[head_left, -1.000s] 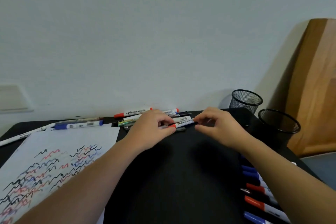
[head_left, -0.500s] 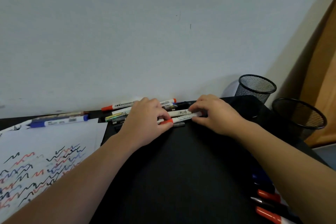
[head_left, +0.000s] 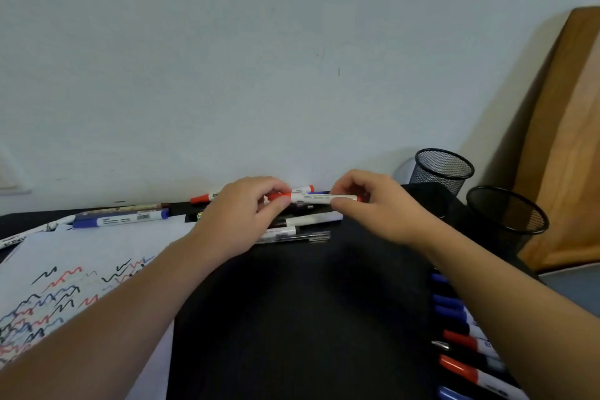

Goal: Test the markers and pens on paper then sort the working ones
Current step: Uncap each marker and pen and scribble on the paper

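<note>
Head view: left hand (head_left: 242,214) and right hand (head_left: 373,204) both pinching red marker (head_left: 311,197), one per end, holding it level just above pile (head_left: 292,227) at table (head_left: 292,318) back edge; judging cap about to come off for test.

Progress: paper (head_left: 97,269) carrying many squiggle rows, so testing looking well along. Roughly seven tested markers lying in row (head_left: 467,344) at right. Two mesh cups (head_left: 443,172), contents hidden. Pile: about six left, partly hidden.

Both forearms are seen bare, with no sleeve in view. The left hand (head_left: 242,214) and right hand (head_left: 373,204) are uncovered.
</note>
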